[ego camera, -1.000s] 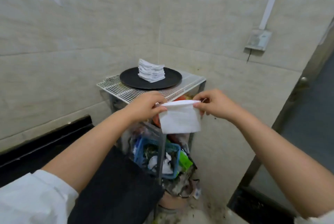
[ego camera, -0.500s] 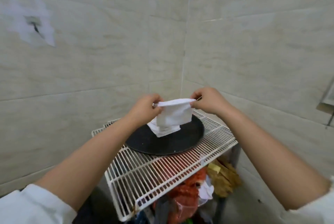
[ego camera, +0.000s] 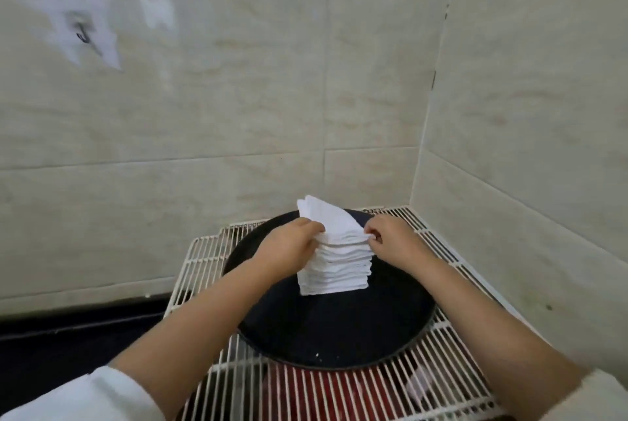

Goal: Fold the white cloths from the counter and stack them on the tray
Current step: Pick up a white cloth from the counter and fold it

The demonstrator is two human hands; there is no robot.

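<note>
The fingers [ego camera: 314,228] of the left hand [ego camera: 289,245] are curled onto the near left edge of the top folded cloth [ego camera: 334,221], which is pinched there. The fingers [ego camera: 372,237] of the right hand [ego camera: 390,237] are curled as well, and the cloth's near right corner is pinched between them. The cloth is held on top of the stack of folded white cloths [ego camera: 334,267], its far edge lifted and tilted up from the stack. The stack is flanked by the two hands, left and right, and it stands upright on the round black tray [ego camera: 339,335], toward the far side of the tray. The tray is carried by a white wire rack [ego camera: 452,346] whose bars show all around it. Below the rack, nearer than the stack, something red is seen through the bars; what it is cannot be told. Behind and to the right of the stack, tiled walls [ego camera: 238,97] meet in a corner. White sleeves [ego camera: 85,397] are seen at the near ends of both forearms.
</note>
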